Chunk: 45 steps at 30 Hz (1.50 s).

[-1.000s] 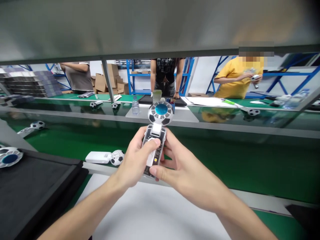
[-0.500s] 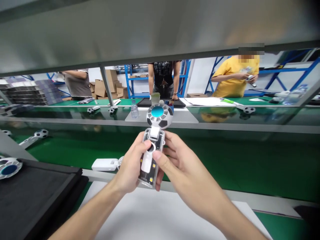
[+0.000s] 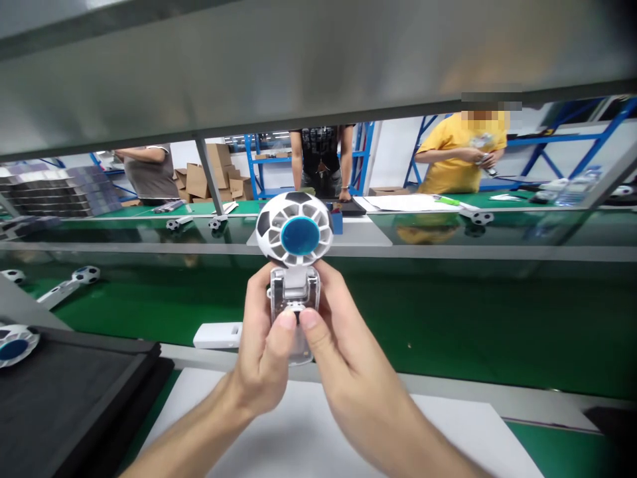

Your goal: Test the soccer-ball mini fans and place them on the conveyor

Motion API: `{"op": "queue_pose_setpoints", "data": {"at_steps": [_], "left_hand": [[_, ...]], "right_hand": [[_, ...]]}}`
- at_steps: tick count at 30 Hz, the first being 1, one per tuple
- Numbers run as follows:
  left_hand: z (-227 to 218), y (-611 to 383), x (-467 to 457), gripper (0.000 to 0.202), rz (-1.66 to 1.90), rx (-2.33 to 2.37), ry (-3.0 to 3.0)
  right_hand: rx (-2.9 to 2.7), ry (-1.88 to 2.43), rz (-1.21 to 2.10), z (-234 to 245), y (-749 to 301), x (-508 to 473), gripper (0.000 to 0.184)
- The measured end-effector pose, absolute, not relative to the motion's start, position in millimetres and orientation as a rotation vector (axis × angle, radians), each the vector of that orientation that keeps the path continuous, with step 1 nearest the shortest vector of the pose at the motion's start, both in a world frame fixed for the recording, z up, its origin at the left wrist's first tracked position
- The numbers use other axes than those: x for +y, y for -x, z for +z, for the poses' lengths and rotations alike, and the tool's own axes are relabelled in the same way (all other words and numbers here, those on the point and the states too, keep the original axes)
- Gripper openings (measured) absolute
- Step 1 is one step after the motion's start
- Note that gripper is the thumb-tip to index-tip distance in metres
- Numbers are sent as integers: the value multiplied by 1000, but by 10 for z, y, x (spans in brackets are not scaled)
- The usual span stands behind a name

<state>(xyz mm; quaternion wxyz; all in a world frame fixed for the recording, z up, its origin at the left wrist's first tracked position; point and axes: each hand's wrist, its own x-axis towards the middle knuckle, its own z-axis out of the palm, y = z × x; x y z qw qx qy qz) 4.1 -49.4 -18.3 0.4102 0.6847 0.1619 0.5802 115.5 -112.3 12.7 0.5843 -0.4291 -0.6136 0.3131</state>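
Note:
A handheld fan (image 3: 294, 231) with a round football-patterned head and a blue centre is held up in front of me. Its clear handle lies between my two hands, the head tilted toward me. My left hand (image 3: 266, 345) wraps the handle's left side, thumb on its front. From the right, my right hand (image 3: 336, 338) grips the same handle, its thumb beside the other. Both thumbs cover part of the handle's front. Just left of my left hand, a white fan handle (image 3: 217, 335) lies on the belt's near edge, its other end hidden.
A black tray (image 3: 74, 392) with another football fan (image 3: 17, 345) stands at left. White paper (image 3: 293, 438) lies beneath my hands. Beyond is a green belt (image 3: 472, 325) with several fans. A metal shelf (image 3: 318, 66) hangs overhead. Co-workers stand across, one in a yellow shirt (image 3: 458, 146).
The fan has come closer and its handle has tipped, so the head looks larger and faces me more. Both hands keep hold, with the thumbs now side by side.

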Motion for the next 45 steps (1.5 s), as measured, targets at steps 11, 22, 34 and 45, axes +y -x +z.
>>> {"op": "queue_pose_setpoints", "data": {"at_steps": [11, 22, 34, 45], "left_hand": [[-163, -35, -599, 34, 1641, 502, -1768], [-27, -95, -506, 29, 1289, 528, -1457], [78, -65, -515, 30, 808, 323, -967], [67, -31, -458, 44, 647, 335, -828]], "right_hand": [[-1466, 927, 694, 116, -1059, -1146, 43], [-1433, 1073, 914, 239, -1223, -1103, 35], [-1455, 1121, 1086, 265, -1288, -1167, 33], [-1376, 1033, 1220, 300, -1279, -1150, 34]]}}
